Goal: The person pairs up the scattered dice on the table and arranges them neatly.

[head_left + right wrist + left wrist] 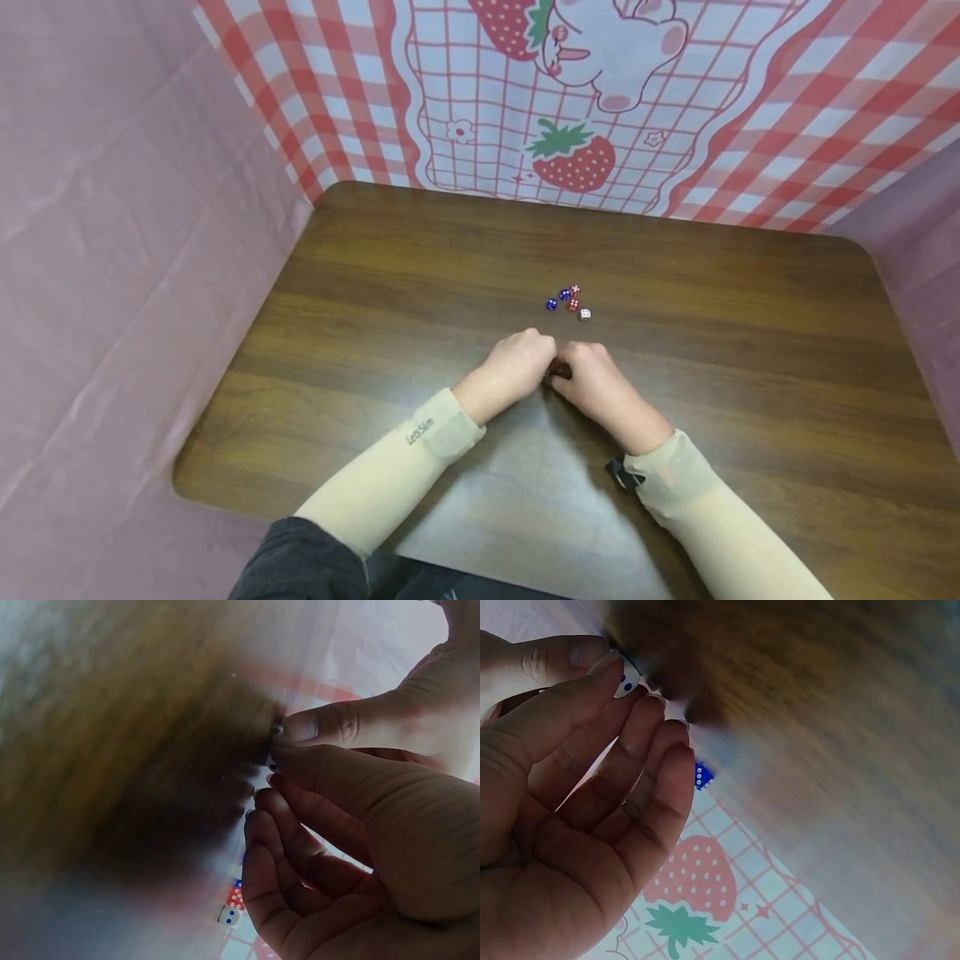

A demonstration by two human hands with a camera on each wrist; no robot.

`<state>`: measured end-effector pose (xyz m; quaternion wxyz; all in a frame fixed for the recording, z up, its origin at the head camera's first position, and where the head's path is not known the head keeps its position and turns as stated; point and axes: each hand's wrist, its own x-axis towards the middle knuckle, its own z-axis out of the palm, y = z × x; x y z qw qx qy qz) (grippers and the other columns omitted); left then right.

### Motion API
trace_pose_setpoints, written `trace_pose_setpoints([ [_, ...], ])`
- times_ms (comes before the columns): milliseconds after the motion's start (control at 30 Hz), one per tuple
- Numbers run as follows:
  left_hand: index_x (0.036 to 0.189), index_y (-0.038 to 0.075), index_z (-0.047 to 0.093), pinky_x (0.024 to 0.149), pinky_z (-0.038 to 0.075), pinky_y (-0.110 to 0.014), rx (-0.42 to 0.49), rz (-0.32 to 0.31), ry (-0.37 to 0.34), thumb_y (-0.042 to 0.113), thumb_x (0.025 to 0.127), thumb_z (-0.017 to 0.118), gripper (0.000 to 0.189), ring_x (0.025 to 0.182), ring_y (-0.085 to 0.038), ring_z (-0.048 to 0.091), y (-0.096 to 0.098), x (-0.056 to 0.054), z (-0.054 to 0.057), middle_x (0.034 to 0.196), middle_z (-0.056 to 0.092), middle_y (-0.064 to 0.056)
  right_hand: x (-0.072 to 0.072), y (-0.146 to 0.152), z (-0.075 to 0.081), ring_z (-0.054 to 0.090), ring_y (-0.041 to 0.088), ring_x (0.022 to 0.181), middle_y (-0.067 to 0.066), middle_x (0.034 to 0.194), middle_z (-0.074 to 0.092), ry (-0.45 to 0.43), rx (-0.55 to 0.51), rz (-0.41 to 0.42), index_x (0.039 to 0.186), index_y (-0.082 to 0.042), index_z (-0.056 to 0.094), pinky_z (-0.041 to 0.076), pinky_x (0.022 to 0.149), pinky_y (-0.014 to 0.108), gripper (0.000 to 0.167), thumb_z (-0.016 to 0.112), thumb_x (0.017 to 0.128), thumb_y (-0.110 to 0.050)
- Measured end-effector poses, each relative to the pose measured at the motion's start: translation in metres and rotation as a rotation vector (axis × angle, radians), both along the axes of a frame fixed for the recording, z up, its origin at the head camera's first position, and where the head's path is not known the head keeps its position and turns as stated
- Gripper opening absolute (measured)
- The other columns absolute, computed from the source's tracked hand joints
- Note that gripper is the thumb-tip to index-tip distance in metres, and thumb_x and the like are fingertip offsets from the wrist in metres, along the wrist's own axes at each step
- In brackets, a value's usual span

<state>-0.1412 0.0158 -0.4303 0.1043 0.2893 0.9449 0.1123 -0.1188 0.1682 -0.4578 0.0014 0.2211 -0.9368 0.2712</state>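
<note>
The left hand [517,367] and the right hand [596,383] meet low over the table, thumbs side by side. Between their fingertips they pinch one small white die with blue pips [627,678], mostly covered by the thumbs. In the left wrist view the left hand's other fingers curve loosely below it. From the right wrist, only a sliver of that die [272,762] shows at the thumb tips. Just beyond the hands lie several loose dice: blue ones [552,304], red ones [573,305] and a white one [585,314].
A brown wood-grain table [375,333] with rounded corners lies beneath the hands. Behind it hangs a red-and-white checked cloth [360,92] with strawberries. Pink cloth [112,250] hangs at the left side, with similar cloth at the right.
</note>
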Motion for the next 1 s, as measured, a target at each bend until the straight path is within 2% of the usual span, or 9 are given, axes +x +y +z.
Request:
trace_pose_setpoints([
  [300, 0.082, 0.011, 0.07, 0.066, 0.057, -0.041, 0.001, -0.005, 0.02, 0.004, 0.096, 0.062, 0.017, 0.082, -0.024, 0.068, 0.004, -0.003, 0.003, 0.09, 0.07, -0.009, -0.003, 0.004, 0.005, 0.064, 0.023, 0.071, 0.004, 0.076, 0.066, 0.011, 0.001, -0.001, 0.078, -0.006, 0.074, 0.053, 0.068, 0.044, 0.008, 0.08, 0.078, 0.0],
  [567, 0.083, 0.011, 0.071, 0.064, 0.057, -0.041, 0.0, -0.006, 0.043, 0.003, 0.094, 0.064, 0.015, 0.08, -0.025, 0.068, 0.006, -0.004, 0.003, 0.088, 0.069, -0.009, -0.005, 0.017, 0.01, 0.064, 0.02, 0.074, 0.003, 0.081, 0.068, 0.017, -0.045, 0.002, 0.085, -0.006, 0.077, 0.053, 0.069, 0.041, 0.009, 0.084, 0.079, -0.004],
  [667, 0.085, 0.01, 0.072, 0.064, 0.057, -0.039, -0.001, -0.016, 0.045, 0.002, 0.092, 0.066, 0.012, 0.08, -0.024, 0.068, 0.007, -0.003, 0.004, 0.089, 0.069, -0.009, -0.012, 0.028, 0.016, 0.065, 0.02, 0.075, 0.004, 0.083, 0.069, 0.012, -0.061, -0.043, 0.089, -0.005, 0.078, 0.052, 0.071, 0.041, 0.01, 0.083, 0.081, -0.006],
  [833, 0.085, 0.009, 0.071, 0.066, 0.057, -0.038, -0.003, -0.034, 0.069, 0.005, 0.089, 0.07, 0.006, 0.081, -0.024, 0.068, 0.006, -0.002, 0.005, 0.089, 0.069, -0.01, -0.033, 0.05, 0.021, 0.067, 0.027, 0.081, 0.01, 0.089, 0.07, 0.01, -0.072, -0.165, 0.097, -0.001, 0.076, 0.053, 0.076, 0.046, 0.013, 0.08, 0.086, -0.005],
  [1000, 0.084, 0.009, 0.071, 0.067, 0.057, -0.038, -0.008, -0.022, 0.061, 0.003, 0.089, 0.07, 0.008, 0.081, -0.024, 0.068, 0.0, 0.007, 0.0, 0.088, 0.069, -0.01, -0.048, 0.059, 0.013, 0.066, 0.03, 0.086, 0.014, 0.093, 0.071, -0.066, -0.061, -0.233, 0.106, 0.002, 0.074, 0.052, 0.08, 0.048, 0.02, 0.077, 0.088, -0.007],
])
